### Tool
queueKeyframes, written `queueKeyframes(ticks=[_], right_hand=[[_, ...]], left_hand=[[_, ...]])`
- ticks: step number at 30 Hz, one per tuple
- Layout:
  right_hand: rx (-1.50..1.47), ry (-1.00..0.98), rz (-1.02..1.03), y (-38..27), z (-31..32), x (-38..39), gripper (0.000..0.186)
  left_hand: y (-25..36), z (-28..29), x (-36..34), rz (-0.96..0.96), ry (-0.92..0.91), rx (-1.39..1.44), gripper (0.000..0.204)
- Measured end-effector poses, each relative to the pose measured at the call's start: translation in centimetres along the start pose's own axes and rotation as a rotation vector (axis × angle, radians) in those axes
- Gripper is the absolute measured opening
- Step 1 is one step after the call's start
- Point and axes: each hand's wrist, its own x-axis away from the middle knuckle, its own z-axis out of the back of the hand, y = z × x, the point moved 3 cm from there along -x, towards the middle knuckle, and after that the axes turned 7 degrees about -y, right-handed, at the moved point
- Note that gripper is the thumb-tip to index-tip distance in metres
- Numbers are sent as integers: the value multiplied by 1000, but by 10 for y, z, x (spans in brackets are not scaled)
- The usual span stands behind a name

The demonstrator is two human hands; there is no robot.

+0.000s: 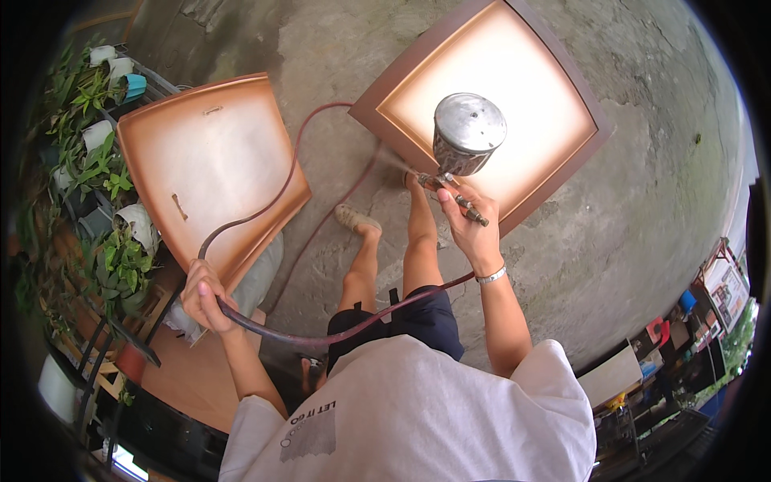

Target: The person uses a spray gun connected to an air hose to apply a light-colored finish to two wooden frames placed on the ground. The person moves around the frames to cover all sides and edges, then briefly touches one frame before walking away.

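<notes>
My right hand point(474, 221) holds a metal spray gun point(454, 189) with a large silver cup point(470, 128) on top, above a framed panel point(546, 108) with a pale glowing centre, shaded orange-brown edges and a brown border. A fine mist leaves the nozzle toward the upper left. My left hand point(205, 297) is closed round a dark red hose point(273, 329), which curves across my body and up past a second panel point(225, 161) on the left, orange-edged with a whitish middle and small handles.
Potted plants point(112, 241) line the left beside a brown board point(197, 369). My feet stand on worn concrete floor point(610, 241) between the panels, where more hose point(337, 209) lies. Cluttered shelves and boxes point(658, 345) are at the lower right.
</notes>
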Motion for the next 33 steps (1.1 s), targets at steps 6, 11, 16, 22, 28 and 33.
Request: queueKeyframes(ticks=[6,11,16,22,28,33], right_hand=[[-1,336,79,26,82,-96,43],[15,581,158,29,163,-173,53],[42,730,233,27,236,-232,43],[-94,842,238,-2,258,-235,39],[33,594,70,22,201,-190,60],[-99,406,7,8,122,-117,46]], left_hand=[[10,-22,-21,-22,-43,-58,43],[12,-38,-35,-13,-66,-70,43],[17,-52,-48,-5,-97,-75,43],[16,-56,-55,13,-91,-62,41],[7,-42,-49,-1,-55,-14,40],[-3,-24,-39,-15,-24,3,40]])
